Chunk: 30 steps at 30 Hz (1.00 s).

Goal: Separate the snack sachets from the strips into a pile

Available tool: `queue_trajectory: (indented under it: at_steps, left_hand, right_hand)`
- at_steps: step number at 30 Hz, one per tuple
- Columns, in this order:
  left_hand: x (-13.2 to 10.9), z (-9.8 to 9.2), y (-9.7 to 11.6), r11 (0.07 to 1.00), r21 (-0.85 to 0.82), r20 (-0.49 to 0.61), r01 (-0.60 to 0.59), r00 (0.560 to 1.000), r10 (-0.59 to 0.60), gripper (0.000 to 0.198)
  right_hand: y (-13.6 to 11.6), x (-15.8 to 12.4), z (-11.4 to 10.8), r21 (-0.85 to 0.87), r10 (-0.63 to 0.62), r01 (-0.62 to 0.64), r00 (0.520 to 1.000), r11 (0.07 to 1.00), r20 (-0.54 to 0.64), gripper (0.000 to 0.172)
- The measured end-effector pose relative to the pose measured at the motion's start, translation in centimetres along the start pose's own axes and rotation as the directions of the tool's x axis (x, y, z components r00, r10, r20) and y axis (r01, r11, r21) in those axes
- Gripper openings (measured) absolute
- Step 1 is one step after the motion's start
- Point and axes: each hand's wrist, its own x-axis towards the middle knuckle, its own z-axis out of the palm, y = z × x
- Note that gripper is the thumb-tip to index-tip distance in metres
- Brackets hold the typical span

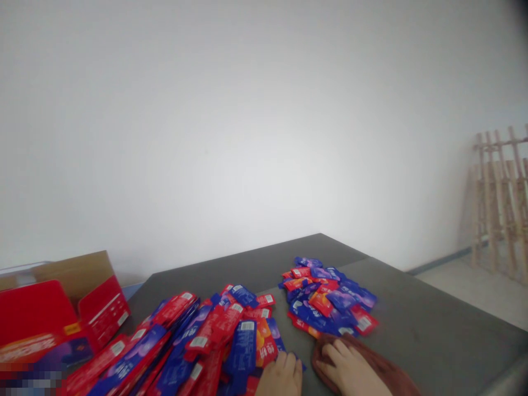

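Sachets (243, 349) of glossy red and blue foil are what I am watching on this head feed, lying in two heaps at the near side of the bench. Behind them a plain white wall (247, 137) fills most of the view, with wooden lattice frames (499, 203) leaning against it far off to the right, above a pale floor (466, 289). The bench (433, 319) is dark grey, and at the left of the view sits an open red cardboard carton (49, 313). The larger heap (181, 341) runs from beside the carton towards the centre, its packets overlapping at all angles; a smaller heap (330, 297) lies to its right, just apart from it. A brown cloth (396, 377) lies bunched at the near edge, just below the smaller heap. The right hand (348, 366) rests on that cloth, fingers loosely together and pinching nothing. The left hand (280, 377) sits at the near edge of the larger heap, fingers curled against a blue sachet (275, 336); the frame cuts it off, so I cannot tell whether it pinches anything. Foil this slick slides easily, so I judge a fingertip pinch at a sachet's end safest, lifting clear rather than dragging through the overlap.
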Motion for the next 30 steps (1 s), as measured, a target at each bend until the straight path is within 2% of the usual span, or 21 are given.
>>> queue_trajectory:
  at_steps: [3,6,13,16,18,21,25,27,30]
  left_hand:
    - [1.0,-1.5,-1.3,0.998,-0.006,0.185,0.059,0.981,-0.057,0.031]
    - [1.1,-2.3,-2.4,0.988,0.045,0.274,0.145,0.95,-0.152,0.041]
    - [-0.2,-3.3,-5.5,0.927,0.176,0.296,0.332,0.88,-0.371,0.048]
    - [0.7,-4.6,-5.9,0.917,0.162,0.278,0.364,0.875,-0.396,0.045]
    - [2.3,-5.5,-5.4,0.929,0.135,0.276,0.344,0.888,-0.369,0.04]
    - [5.7,-6.0,-3.8,0.97,0.067,0.232,0.234,0.942,-0.243,0.04]
    - [9.5,-5.1,-1.5,0.998,-0.049,0.162,0.041,0.986,-0.033,0.052]
    - [10.3,-4.2,-0.8,0.996,-0.092,0.145,-0.01,0.989,0.024,0.054]
    - [9.7,-3.1,-0.1,0.992,-0.123,0.128,-0.002,0.992,0.018,0.054]
  right_hand:
    - [-0.2,-0.2,-0.9,0.016,0.009,-0.009,1.0,1.0,0.028,0.04]
    - [-0.3,-0.2,-1.3,0.026,0.0,-0.001,0.999,1.0,0.04,0.039]
    - [-0.2,0.2,-1.3,0.043,-0.014,0.012,0.999,0.999,0.04,0.034]
    - [-0.3,0.1,-1.0,0.014,-0.012,0.012,1.0,1.0,0.002,0.033]
    - [-0.3,0.0,-0.5,0.005,-0.012,0.012,1.0,1.0,-0.024,0.032]
    - [-0.3,0.0,0.2,-0.007,-0.023,0.023,0.998,1.0,-0.064,0.03]
    - [-0.2,0.1,-0.1,-0.011,-0.022,0.022,0.998,1.0,-0.058,0.021]
    - [0.0,0.2,-0.9,0.007,-0.07,0.071,0.996,0.997,-0.046,0.015]
    - [0.1,0.3,-2.5,0.031,-0.179,0.181,0.982,0.983,-0.064,0.014]
